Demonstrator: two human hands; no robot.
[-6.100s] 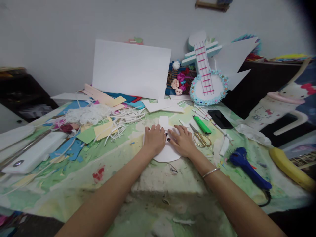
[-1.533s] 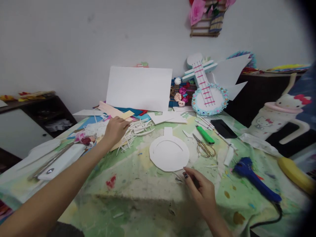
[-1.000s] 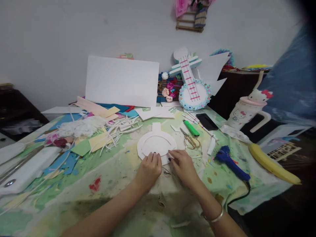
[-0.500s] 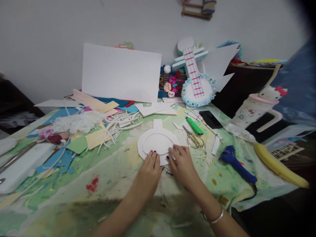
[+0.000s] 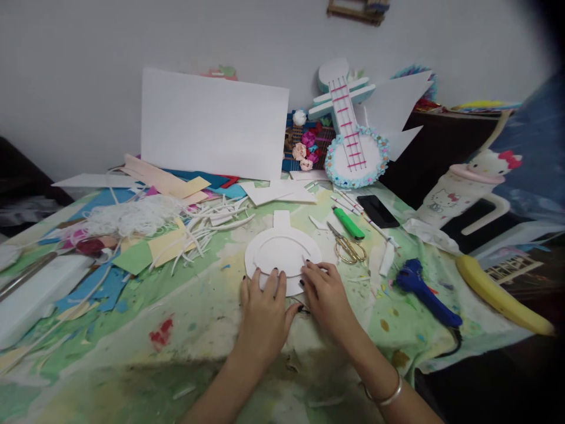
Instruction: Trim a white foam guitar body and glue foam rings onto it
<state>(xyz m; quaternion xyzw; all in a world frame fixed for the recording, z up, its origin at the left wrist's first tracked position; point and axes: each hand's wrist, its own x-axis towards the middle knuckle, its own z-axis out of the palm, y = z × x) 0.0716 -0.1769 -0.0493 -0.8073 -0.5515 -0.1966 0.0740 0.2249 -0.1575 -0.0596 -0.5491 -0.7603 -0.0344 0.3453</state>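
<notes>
Head view: the left hand point(image 5: 265, 315) lies spread, grip loose, at the near edge of the white disc point(image 5: 281, 253); the right hand point(image 5: 327, 295) touches its right side, grip I can't tell.

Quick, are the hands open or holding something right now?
Left hand: open, spread, fingertips on the white disc.
Right hand: half-curled at the disc; whether it holds anything cannot be told.
</notes>
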